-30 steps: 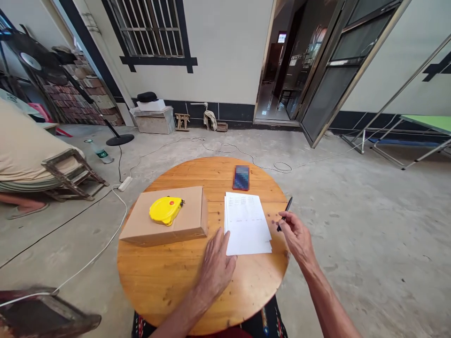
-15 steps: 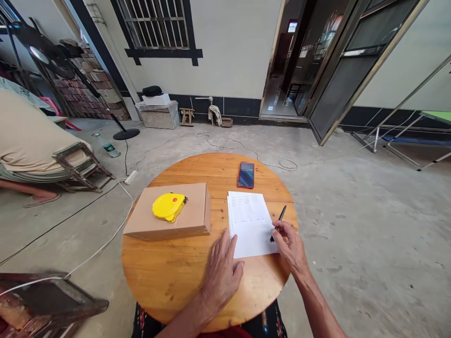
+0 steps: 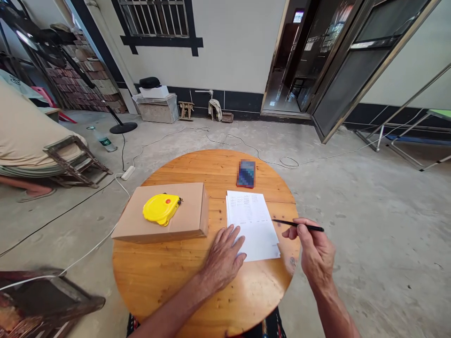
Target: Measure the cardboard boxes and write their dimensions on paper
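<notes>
Black pen (image 3: 315, 228) in right fingers (image 3: 306, 237)

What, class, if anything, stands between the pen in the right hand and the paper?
Nothing visible does. The pen in the right hand points at the right edge of the paper; the left hand covers its lower left corner, off the pen's line.
</notes>
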The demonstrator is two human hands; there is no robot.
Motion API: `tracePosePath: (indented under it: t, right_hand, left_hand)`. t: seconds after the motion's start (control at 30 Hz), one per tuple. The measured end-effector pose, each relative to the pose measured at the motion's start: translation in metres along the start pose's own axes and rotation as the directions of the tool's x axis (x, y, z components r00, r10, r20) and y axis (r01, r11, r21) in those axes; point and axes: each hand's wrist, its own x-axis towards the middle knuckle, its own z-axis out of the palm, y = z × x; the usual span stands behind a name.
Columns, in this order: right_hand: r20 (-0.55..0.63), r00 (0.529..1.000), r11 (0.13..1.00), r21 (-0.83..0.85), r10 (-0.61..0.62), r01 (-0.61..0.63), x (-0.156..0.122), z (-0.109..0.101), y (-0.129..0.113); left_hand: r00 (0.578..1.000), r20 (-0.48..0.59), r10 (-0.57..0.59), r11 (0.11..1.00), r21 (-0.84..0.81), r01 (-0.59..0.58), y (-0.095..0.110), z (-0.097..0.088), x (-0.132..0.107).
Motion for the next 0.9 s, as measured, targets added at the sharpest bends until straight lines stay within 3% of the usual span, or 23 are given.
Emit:
tracePosePath:
  t: [0.2,0.37,0.47,0.63,0.9]
  right_hand:
    - [-0.005,0.997,0.99,0.122,0.074,-0.073,0.009,0.016,0.008]
    - [0.066,0.974,0.951,0.211,0.216,-0.226,0.016,0.043,0.031]
    - [0.101,0.96,0.953,0.129,0.262,-0.273,0.016,0.053,0.045]
    - [0.11,0.973,0.962,-0.205,0.204,-0.179,0.003,0.05,0.056]
    - [0.267,0.938,0.962,-0.216,0.22,-0.164,-0.039,0.066,0.049]
  left_hand:
    - [0.996,-0.034,0.078,0.997,0.015,-0.078,-0.014,-0.003,0.002]
    - [0.989,-0.094,0.114,0.993,-0.007,-0.115,-0.017,-0.004,0.003]
    - [0.986,-0.127,0.108,0.994,0.005,-0.108,-0.017,-0.004,0.001]
    - [0.983,-0.18,0.019,0.997,0.075,-0.005,-0.016,0.0,-0.004]
    - [0.983,-0.176,0.05,0.992,0.125,-0.028,-0.016,0.006,-0.003]
